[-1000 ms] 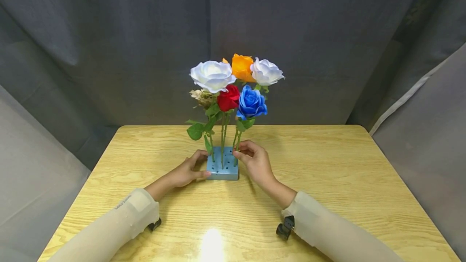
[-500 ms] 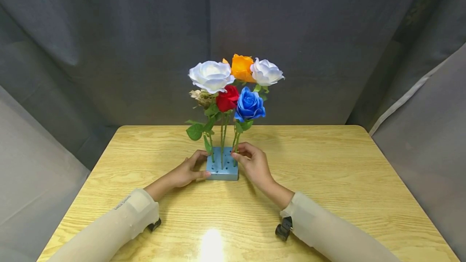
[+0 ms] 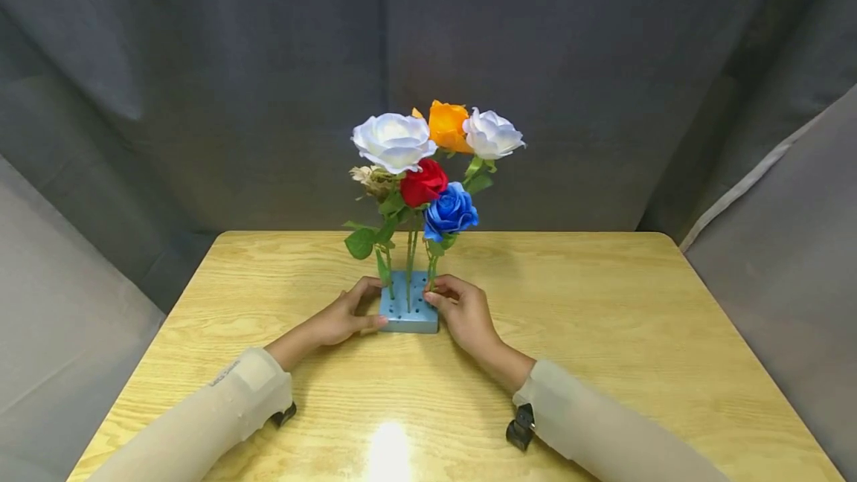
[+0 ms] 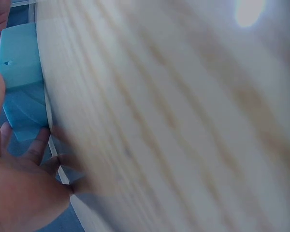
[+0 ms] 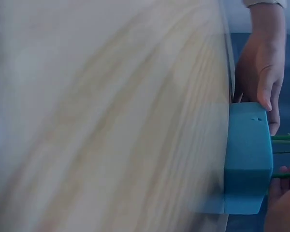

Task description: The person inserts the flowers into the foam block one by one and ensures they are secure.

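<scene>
A light blue foam block (image 3: 410, 324) with holes in its top stands on the table, several flower stems upright in it. My left hand (image 3: 343, 315) holds the block's left side, thumb at the front corner and fingers further back; the left wrist view shows this hand against the block (image 4: 20, 58) too. With thumb and fingers my right hand (image 3: 470, 315) pinches the stem of a blue rose (image 3: 451, 212) low down, just above the block's right side. In the right wrist view, green stems enter the block (image 5: 249, 145); the fingers partly hide the blue rose's stem end.
Around the blue rose stand a red rose (image 3: 424, 183), a large white flower (image 3: 393, 142), an orange flower (image 3: 447, 127), another white flower (image 3: 494, 134) and a withered beige flower (image 3: 375, 179). The wooden table (image 3: 589, 303) ends at a dark curtain (image 3: 576, 95).
The blue rose has come down and slightly left, its head now lower beside the red rose. My right hand has lowered with the stem. The left hand stays on the block.
</scene>
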Motion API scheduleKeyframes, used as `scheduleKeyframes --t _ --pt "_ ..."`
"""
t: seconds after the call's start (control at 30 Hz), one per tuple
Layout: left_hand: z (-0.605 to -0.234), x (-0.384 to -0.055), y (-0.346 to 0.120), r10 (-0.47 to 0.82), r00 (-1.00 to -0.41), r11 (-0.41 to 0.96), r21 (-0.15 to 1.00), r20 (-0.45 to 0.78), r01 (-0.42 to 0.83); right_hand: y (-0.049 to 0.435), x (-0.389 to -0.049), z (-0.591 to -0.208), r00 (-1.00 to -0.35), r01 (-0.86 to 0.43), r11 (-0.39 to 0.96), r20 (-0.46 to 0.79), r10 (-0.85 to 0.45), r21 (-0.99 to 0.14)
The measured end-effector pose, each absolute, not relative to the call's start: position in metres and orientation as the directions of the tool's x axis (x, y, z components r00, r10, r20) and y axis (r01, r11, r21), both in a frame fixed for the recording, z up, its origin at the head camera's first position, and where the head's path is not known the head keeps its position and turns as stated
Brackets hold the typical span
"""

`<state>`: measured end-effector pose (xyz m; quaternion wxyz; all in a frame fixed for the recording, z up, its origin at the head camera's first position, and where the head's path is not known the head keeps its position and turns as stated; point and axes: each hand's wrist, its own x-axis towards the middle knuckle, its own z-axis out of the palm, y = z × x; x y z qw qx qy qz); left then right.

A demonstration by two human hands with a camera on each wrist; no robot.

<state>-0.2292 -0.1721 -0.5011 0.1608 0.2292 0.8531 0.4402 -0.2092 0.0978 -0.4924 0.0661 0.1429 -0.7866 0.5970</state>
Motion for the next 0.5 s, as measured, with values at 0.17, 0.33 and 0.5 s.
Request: scheduleKeyframes --t 0.17,0.33,0.5 --pt "-0.501 -0.2291 -0.1719 0.531 -0.843 0.508 0.827 -0.081 0.241 0.0982 -0.2089 -0.4924 -0.951 -0.299 0.234 0.269 -0.151 -0.925" --pt "-0.5007 -0.2283 -0.172 0.532 -0.843 0.511 0.825 -0.083 0.241 0.0987 -0.2077 -0.4923 -0.952 -0.294 0.23 0.263 -0.155 -0.928" --pt "-0.5008 -0.2276 -0.1705 0.531 -0.844 0.5 0.83 -0.07 0.245 0.0992 -0.2068 -0.492 -0.954 -0.286 0.234 0.255 -0.156 -0.929"
